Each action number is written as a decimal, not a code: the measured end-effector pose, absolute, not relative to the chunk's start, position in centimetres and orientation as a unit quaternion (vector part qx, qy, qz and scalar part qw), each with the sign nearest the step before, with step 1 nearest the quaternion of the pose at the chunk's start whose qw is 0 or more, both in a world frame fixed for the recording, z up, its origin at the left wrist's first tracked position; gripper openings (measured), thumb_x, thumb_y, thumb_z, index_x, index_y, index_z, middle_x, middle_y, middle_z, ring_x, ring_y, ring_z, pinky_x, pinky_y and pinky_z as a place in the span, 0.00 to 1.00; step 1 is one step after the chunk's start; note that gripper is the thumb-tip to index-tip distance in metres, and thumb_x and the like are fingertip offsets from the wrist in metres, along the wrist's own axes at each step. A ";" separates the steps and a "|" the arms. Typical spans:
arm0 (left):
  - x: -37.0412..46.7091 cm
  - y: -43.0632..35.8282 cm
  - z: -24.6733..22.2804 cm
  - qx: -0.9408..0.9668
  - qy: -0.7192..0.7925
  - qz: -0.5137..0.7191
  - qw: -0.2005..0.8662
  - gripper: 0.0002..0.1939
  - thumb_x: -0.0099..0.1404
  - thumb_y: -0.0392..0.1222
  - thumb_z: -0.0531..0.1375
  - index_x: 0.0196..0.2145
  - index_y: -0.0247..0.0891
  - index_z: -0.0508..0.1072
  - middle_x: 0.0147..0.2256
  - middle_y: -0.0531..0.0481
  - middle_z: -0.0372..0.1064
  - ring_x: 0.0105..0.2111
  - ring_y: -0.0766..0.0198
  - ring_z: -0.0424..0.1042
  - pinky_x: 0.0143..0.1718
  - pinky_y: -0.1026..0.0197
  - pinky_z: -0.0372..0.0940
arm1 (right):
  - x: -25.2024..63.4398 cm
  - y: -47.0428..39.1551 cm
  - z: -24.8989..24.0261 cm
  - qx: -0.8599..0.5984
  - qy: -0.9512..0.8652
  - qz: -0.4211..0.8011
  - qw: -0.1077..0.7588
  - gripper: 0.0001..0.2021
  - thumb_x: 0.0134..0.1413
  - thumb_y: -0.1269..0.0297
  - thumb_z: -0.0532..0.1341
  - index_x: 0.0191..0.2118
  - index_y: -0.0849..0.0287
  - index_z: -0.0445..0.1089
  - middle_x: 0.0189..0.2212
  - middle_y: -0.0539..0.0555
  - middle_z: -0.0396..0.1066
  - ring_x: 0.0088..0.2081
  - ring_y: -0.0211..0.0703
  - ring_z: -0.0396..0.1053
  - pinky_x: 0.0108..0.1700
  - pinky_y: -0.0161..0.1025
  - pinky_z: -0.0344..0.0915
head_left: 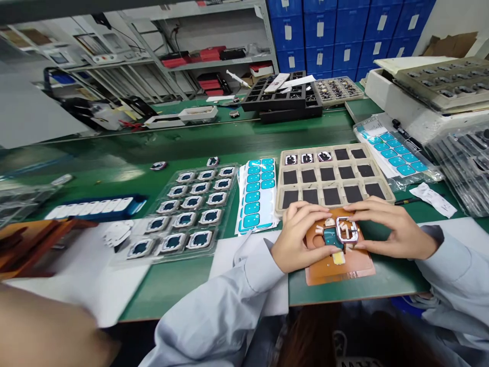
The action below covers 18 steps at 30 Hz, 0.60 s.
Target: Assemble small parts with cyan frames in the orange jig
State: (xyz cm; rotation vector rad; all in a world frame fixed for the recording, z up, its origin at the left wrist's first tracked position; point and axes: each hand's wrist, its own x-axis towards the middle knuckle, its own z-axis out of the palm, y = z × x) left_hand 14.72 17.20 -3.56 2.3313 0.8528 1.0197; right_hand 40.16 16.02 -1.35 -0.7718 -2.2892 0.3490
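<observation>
Blurred at the lower left corner, a tan shape is filling the foreground, too smeared to identify. Just above it, a white sheet is lying on the green bench, and a clear tray is holding rows of small frames left of the middle. Sheets of teal stickers are lying beside that tray.

Right of the middle, the left hand is curving loosely, its thumb well parted from the fingers and reaching toward a teal piece; whether it is gripping anything, I cannot tell. Above it, a beige tray is carrying three parts in its top row. An orange board is lying under both hands, and the white frame is sitting over it, beside the teal piece. The right hand is arching half-open around the frame, thumb near the lower edge, forefinger above; its hold is unclear.

Working well here probably means keeping the frame level, handling it by its rim, steadying the board with spare fingers, and keeping thumbs from tugging the teal piece.
</observation>
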 end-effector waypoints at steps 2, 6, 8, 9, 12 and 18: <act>14.8 17.0 -3.4 0.844 0.316 0.362 0.238 0.29 0.54 0.56 0.70 0.50 0.39 0.72 0.49 0.42 0.71 0.51 0.50 0.62 0.55 0.44 0.57 | 40.4 15.9 -1.3 -0.293 -0.882 0.122 0.347 0.16 0.59 0.63 0.65 0.52 0.56 0.70 0.49 0.61 0.74 0.46 0.50 0.73 0.48 0.49 0.69; 14.8 16.7 -3.3 0.845 0.337 0.336 0.242 0.34 0.52 0.57 0.71 0.53 0.40 0.71 0.50 0.43 0.72 0.53 0.47 0.61 0.57 0.41 0.52 | 39.8 15.6 -1.4 -0.277 -0.882 0.106 0.367 0.19 0.56 0.66 0.67 0.53 0.59 0.70 0.47 0.62 0.75 0.43 0.50 0.72 0.43 0.49 0.70; 14.7 16.7 -3.3 0.850 0.340 0.331 0.228 0.35 0.50 0.58 0.72 0.53 0.41 0.71 0.50 0.43 0.72 0.53 0.46 0.61 0.58 0.40 0.50 | 39.1 15.4 -1.5 -0.275 -0.879 0.099 0.377 0.18 0.55 0.68 0.67 0.52 0.59 0.70 0.46 0.61 0.76 0.40 0.49 0.70 0.41 0.49 0.70; 14.6 16.7 -3.4 0.853 0.338 0.333 0.219 0.35 0.50 0.58 0.72 0.52 0.42 0.72 0.50 0.44 0.73 0.54 0.46 0.61 0.58 0.41 0.49 | 38.8 15.3 -1.6 -0.274 -0.877 0.094 0.383 0.18 0.54 0.68 0.67 0.52 0.59 0.70 0.46 0.61 0.76 0.39 0.48 0.69 0.40 0.49 0.70; 14.1 16.8 -3.5 0.857 0.327 0.352 0.188 0.32 0.49 0.57 0.73 0.49 0.43 0.74 0.48 0.45 0.74 0.53 0.47 0.61 0.58 0.42 0.48 | 37.9 15.1 -2.0 -0.264 -0.877 0.084 0.394 0.18 0.53 0.68 0.68 0.50 0.59 0.70 0.46 0.61 0.76 0.37 0.48 0.67 0.38 0.49 0.69; 13.7 16.7 -3.4 0.858 0.321 0.364 0.166 0.29 0.49 0.56 0.73 0.46 0.42 0.75 0.48 0.46 0.74 0.53 0.46 0.60 0.57 0.43 0.48 | 37.5 15.1 -2.4 -0.259 -0.880 0.069 0.391 0.15 0.55 0.66 0.67 0.49 0.58 0.69 0.47 0.61 0.76 0.35 0.47 0.65 0.35 0.49 0.67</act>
